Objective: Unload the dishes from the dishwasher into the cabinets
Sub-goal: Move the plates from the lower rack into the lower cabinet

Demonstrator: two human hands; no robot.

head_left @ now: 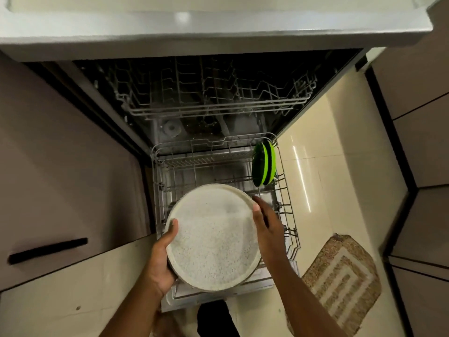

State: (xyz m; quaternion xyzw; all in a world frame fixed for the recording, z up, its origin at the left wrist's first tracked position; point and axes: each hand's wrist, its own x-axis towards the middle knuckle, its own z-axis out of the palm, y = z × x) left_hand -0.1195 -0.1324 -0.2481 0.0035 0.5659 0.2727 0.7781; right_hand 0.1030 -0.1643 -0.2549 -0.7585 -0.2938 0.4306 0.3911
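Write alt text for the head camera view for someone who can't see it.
Both hands, left hand and right hand, hold a speckled white plate by its edges above the pulled-out lower dishwasher rack. Green plates stand upright at the rack's back right; the upper rack looks empty.

no readable text, label, brand, number or sign anywhere in view.
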